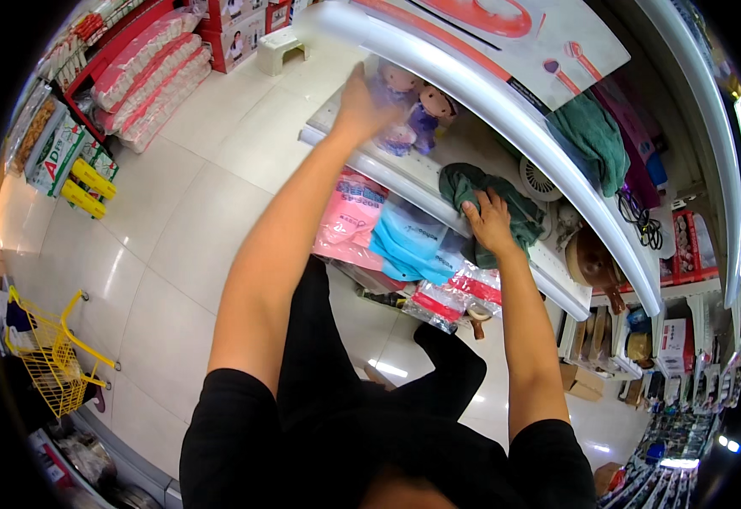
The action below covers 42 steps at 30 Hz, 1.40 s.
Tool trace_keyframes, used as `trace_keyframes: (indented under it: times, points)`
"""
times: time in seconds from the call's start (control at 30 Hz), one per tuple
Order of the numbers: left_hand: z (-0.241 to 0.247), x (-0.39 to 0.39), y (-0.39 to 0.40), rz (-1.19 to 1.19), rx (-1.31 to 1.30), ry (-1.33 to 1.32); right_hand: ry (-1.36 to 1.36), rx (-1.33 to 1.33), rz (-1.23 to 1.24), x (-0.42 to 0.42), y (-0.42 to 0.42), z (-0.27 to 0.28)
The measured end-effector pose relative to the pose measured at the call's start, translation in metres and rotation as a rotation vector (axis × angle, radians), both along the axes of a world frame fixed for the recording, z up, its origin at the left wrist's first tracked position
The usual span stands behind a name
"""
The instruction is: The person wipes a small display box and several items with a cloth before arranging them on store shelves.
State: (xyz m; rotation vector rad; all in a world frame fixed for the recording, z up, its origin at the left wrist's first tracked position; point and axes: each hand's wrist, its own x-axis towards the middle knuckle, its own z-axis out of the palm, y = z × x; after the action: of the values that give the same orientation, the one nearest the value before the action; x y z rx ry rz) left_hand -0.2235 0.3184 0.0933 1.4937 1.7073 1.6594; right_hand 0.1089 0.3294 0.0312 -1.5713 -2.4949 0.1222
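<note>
My left hand (365, 111), blurred, reaches over the end of a white metal shelf (427, 168) beside several purple-clad dolls (432, 114); whether its fingers grip one cannot be told. Farther right along that shelf, my right hand (490, 223) rests on a dark green cloth (523, 207), fingers spread over its folds. Behind the cloth a white round vented object (539, 178) shows in part. A brown pot with a handle (593, 261) sits near the shelf's right end.
An upper shelf with a pale metal edge (504, 95) curves above my hands, holding another green cloth (596, 140). Pink (348, 216) and blue (408, 238) plastic-wrapped goods lie below. A white stool (281, 51), stacked packs (154, 83) and a yellow wire cart (52, 356) stand to the left.
</note>
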Motion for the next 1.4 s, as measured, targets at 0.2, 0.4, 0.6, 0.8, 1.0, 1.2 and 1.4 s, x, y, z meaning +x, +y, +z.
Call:
trace_keyframes:
  times: [0.2,0.4,0.6,0.8,1.0,1.2,1.4]
  points:
    - [-0.03,-0.015,0.044,-0.063,0.124,-0.028,0.26,0.081,-0.332,0.006,0.037,0.004]
    - [-0.036,-0.024,0.05,0.05,-0.042,0.217,-0.252,0.219,-0.369,-0.021,0.04,0.004]
    - [-0.042,-0.019,0.05,0.002,0.065,0.128,-0.04,0.202,0.134,0.007,0.063,-0.006]
    - [-0.045,0.022,-0.018,0.216,0.165,0.429,0.035,-0.084,0.023,0.048,0.051,0.034]
    - [-0.037,0.152,-0.005,-0.388,0.191,0.615,0.729,0.15,-0.01,0.081,0.043,-0.015]
    - [-0.042,0.207,0.117,-0.308,0.33,0.913,1.404,0.424,-0.367,0.084,0.056,-0.028]
    - [-0.038,0.228,0.146,-0.204,0.233,1.401,0.713,0.67,-0.488,0.116,0.077,-0.074]
